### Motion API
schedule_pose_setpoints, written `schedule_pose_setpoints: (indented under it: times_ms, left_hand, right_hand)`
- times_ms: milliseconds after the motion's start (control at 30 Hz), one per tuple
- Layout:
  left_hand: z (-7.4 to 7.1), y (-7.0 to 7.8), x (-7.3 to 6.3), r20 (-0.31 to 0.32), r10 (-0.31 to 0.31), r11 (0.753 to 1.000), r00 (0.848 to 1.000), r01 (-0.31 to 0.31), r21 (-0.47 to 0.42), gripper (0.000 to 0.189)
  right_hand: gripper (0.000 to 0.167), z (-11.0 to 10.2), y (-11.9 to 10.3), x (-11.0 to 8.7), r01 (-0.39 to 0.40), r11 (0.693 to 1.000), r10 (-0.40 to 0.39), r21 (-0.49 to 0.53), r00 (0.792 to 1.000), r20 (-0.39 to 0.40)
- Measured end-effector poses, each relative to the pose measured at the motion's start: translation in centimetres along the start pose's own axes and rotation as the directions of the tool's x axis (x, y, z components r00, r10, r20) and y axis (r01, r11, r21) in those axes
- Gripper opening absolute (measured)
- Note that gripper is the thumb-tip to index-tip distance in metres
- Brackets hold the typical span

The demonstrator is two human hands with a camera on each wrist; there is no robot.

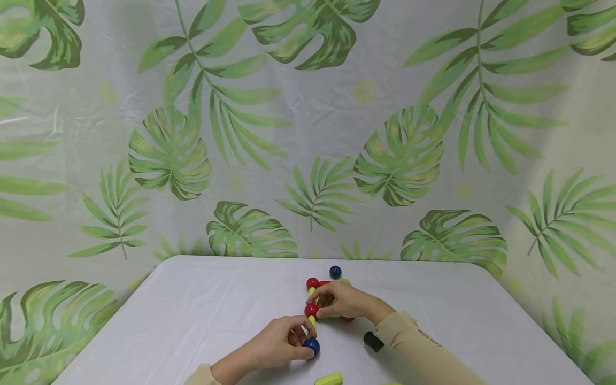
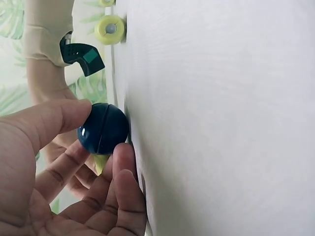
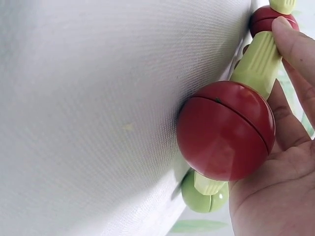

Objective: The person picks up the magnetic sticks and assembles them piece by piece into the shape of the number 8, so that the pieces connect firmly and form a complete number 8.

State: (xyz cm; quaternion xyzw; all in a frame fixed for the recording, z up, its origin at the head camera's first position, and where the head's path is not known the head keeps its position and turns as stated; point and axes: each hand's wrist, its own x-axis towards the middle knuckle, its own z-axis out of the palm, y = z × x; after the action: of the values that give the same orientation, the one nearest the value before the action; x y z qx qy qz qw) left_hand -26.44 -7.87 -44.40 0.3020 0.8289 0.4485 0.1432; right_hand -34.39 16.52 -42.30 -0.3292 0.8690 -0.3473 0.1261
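My left hand [image 1: 281, 342] pinches a glossy dark blue ball [image 2: 104, 129] between thumb and fingers, low at the white cloth. A yellow-green rod [image 1: 312, 322] runs from this ball to a red ball [image 1: 311, 310]. At that red ball my right hand [image 1: 344, 300] grips with thumb and fingertips; in the right wrist view its thumb lies against the red ball [image 3: 270, 22] and the end of a ribbed yellow-green rod [image 3: 256, 61]. That rod leads to a larger-looking red ball [image 3: 226, 130], with a light green ball [image 3: 204, 194] beyond. The right hand hides part of the structure.
Farther back are another red ball [image 1: 313, 283] and a blue ball [image 1: 335, 271]. A loose yellow-green rod [image 1: 329, 379] lies at the front edge of the view. The black wrist camera [image 1: 372, 341] sits at the right sleeve. A leaf-patterned curtain [image 1: 308, 133] stands behind the table.
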Motion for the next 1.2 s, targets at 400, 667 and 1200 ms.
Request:
schedule_pose_setpoints:
  times_ms: [400, 667, 1200]
  left_hand:
    - [0.0, 0.4, 0.0, 0.014, -0.055, 0.994, 0.998, 0.056, -0.098, 0.024]
    - [-0.1, 0.1, 0.1, 0.022, -0.08, 0.988, 0.997, 0.082, -0.128, 0.026]
    - [-0.4, 0.3, 0.0, 0.046, -0.094, 0.988, 0.994, 0.099, -0.121, 0.025]
  right_hand:
    - [0.03, -0.8, -1.0, -0.9, -0.015, 0.992, 0.01, -0.126, 0.999, -0.036]
    - [0.024, -1.8, -2.1, -2.9, 0.002, 0.992, -0.006, -0.126, 1.0, -0.03]
    - [0.023, -0.2, -4.5, -8.1, -0.074, 0.994, 0.085, -0.078, 0.987, 0.138]
